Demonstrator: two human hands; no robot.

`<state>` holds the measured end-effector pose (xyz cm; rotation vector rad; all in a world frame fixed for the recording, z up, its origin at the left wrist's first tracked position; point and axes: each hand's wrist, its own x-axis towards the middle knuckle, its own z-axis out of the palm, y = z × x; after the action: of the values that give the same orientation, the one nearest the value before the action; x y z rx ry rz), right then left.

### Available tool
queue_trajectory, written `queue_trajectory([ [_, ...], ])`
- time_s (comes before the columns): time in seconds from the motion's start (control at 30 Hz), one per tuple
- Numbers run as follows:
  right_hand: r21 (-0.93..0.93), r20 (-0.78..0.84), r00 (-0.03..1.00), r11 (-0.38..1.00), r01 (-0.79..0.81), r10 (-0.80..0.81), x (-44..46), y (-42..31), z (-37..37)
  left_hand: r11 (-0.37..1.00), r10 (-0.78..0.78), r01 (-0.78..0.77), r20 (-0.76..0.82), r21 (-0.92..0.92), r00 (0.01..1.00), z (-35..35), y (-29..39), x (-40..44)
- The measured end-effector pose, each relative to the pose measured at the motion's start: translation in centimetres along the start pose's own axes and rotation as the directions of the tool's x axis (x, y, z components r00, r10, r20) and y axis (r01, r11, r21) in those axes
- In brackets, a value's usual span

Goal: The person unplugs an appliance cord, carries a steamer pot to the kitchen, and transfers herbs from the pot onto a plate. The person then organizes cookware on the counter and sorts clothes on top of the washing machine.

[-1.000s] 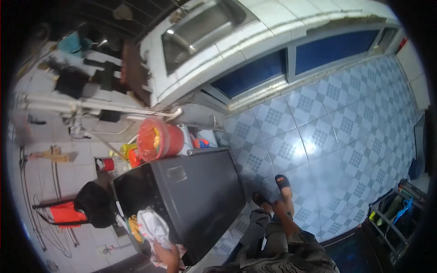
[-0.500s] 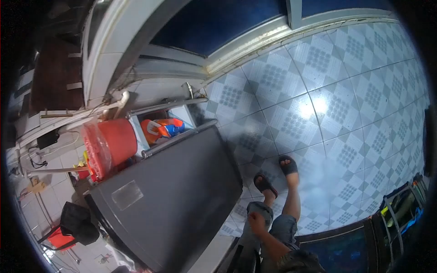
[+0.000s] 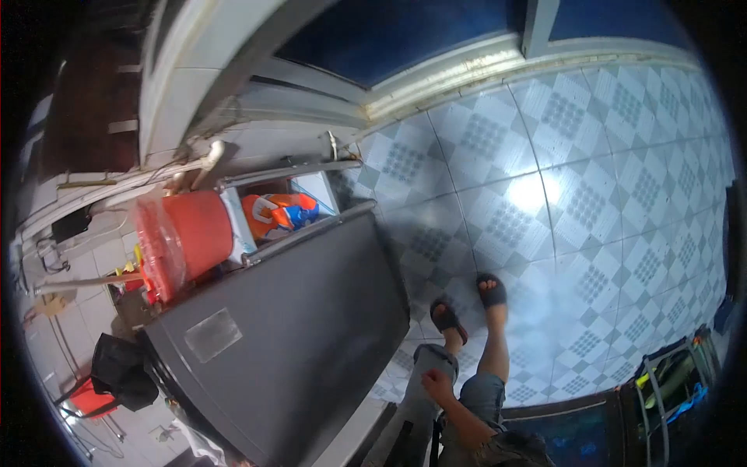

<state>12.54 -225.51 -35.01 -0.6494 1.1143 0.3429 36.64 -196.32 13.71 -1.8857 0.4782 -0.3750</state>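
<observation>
My right hand (image 3: pixel 438 385) hangs in front of my left thigh, over the rolled grey-blue trouser leg (image 3: pixel 436 359). Its fingers are curled in and nothing shows between them. My left hand is out of view. Left of my legs stands a large dark grey box-shaped unit (image 3: pixel 296 335) with a pale rectangular label (image 3: pixel 213 335) on its surface. My right hand is apart from it. Below me, my feet in dark open-toed slippers (image 3: pixel 491 291) are on the patterned tile floor (image 3: pixel 576 202).
Beyond the grey unit, a red bucket (image 3: pixel 204 233) partly wrapped in clear plastic sits beside an orange and blue packet (image 3: pixel 280 214) on a rack. A black bag (image 3: pixel 123 372) hangs at lower left. A metal-framed rack (image 3: pixel 661 405) stands at lower right. A window-like frame (image 3: pixel 443 78) borders the floor.
The view has tilted slightly, so the window frame and far floor sit lower in the picture. My right hand remains curled by my thigh, and both feet stay in about the same place.
</observation>
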Motion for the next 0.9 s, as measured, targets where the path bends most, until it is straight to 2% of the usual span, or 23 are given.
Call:
queue_trajectory([
  [0.03, -0.035, 0.008, 0.999, 0.999, -0.035, 0.036, -0.3, 0.0, -0.9, 0.967, -0.179, 0.226, 0.324, -0.114, 0.929, -4.0, 2.7, 0.9],
  [0.07, -0.054, 0.002, 1.000, 0.998, -0.012, 0.012, -0.6, 0.6, -1.9, 0.930, -0.287, 0.360, 0.470, -0.070, 0.835, -6.2, 5.4, 2.2],
  [0.1, -0.160, -0.032, 0.999, 0.987, 0.033, -0.038, -1.1, 1.1, -2.9, 0.909, -0.308, 0.412, 0.556, -0.068, 0.772, -6.8, 6.5, 2.9],
  [0.13, -0.266, -0.061, 0.994, 0.961, 0.076, -0.095, -1.6, 0.7, -3.6, 0.874, -0.379, 0.482, 0.543, -0.054, 0.749, 4.2, 3.0, -1.1],
  [0.17, -0.289, -0.062, 0.990, 0.952, 0.104, -0.127, -2.4, -0.7, -4.0, 0.807, -0.379, 0.521, 0.432, -0.278, 0.818, 0.1, 4.8, 0.4],
  [0.2, -0.179, -0.025, 1.000, 0.984, -0.015, 0.011, -3.4, -2.1, -4.5, 0.711, -0.373, 0.485, 0.312, -0.509, 0.874, -5.3, 7.1, 2.7],
  [0.23, -0.081, 0.029, 0.989, 0.987, -0.140, 0.143, -4.8, -4.2, -4.9, 0.608, -0.360, 0.382, 0.188, -0.696, 0.914, -10.6, 9.4, 4.9],
  [0.27, -0.117, 0.031, 0.994, 0.988, -0.104, 0.108, -7.0, -7.7, -4.9, 0.224, -0.336, 0.564, 0.480, -0.794, 0.810, -12.9, 9.7, 5.8],
  [0.33, 0.246, 0.295, 0.955, 0.968, -0.059, -0.017, -13.8, -17.6, -3.9, 0.303, -0.332, 0.511, 0.413, -0.805, 0.848, -13.5, 9.5, 6.1],
  [0.4, 0.397, 0.506, 0.811, 0.914, 0.084, -0.294, -22.7, -27.4, -3.1, 0.394, -0.334, 0.583, 0.480, -0.711, 0.811, -14.8, 9.3, 6.8],
  [0.47, 0.479, 0.694, 0.535, 0.864, 0.158, -0.483, -31.2, -33.5, -3.0, 0.401, -0.290, 0.573, 0.495, -0.715, 0.819, -15.2, 8.9, 6.9],
  [0.5, 0.488, 0.774, 0.349, 0.849, 0.202, -0.528, -34.2, -35.8, -2.4, 0.390, -0.265, 0.580, 0.516, -0.715, 0.814, -14.9, 8.7, 7.0],
  [0.57, 0.523, 0.848, -0.069, 0.808, 0.272, -0.526, -39.0, -39.0, 0.6, 0.323, -0.192, 0.611, 0.583, -0.722, 0.790, -15.0, 8.1, 7.1],
  [0.6, 0.518, 0.855, -0.199, 0.808, 0.281, -0.479, -40.9, -39.8, 2.6, 0.266, -0.143, 0.632, 0.619, -0.728, 0.772, -15.3, 7.7, 7.3],
  [0.63, 0.500, 0.859, -0.287, 0.816, 0.290, -0.425, -42.4, -40.0, 4.8, 0.209, -0.125, 0.654, 0.644, -0.727, 0.755, -16.3, 7.3, 7.8],
  [0.67, 0.482, 0.857, -0.360, 0.822, 0.303, -0.369, -43.7, -39.8, 6.9, 0.150, -0.105, 0.669, 0.661, -0.728, 0.743, -16.6, 6.7, 7.9],
  [0.7, 0.461, 0.855, -0.410, 0.828, 0.318, -0.318, -44.8, -39.3, 9.0, 0.128, -0.162, 0.565, 0.545, -0.815, 0.823, -15.1, 7.4, 7.2],
  [0.8, 0.392, 0.858, -0.476, 0.846, 0.361, -0.194, -47.3, -36.9, 14.5, 0.140, -0.125, 0.431, 0.415, -0.892, 0.901, -12.8, 8.2, 6.0],
  [0.87, 0.352, 0.868, -0.478, 0.845, 0.403, -0.134, -48.4, -34.4, 17.8, 0.432, 0.005, 0.248, 0.277, -0.867, 0.961, -12.3, 8.2, 5.9],
  [0.9, 0.318, 0.887, -0.449, 0.844, 0.431, -0.105, -48.8, -33.0, 19.3, 0.448, 0.005, 0.245, 0.277, -0.860, 0.961, -11.4, 8.7, 5.9],
])
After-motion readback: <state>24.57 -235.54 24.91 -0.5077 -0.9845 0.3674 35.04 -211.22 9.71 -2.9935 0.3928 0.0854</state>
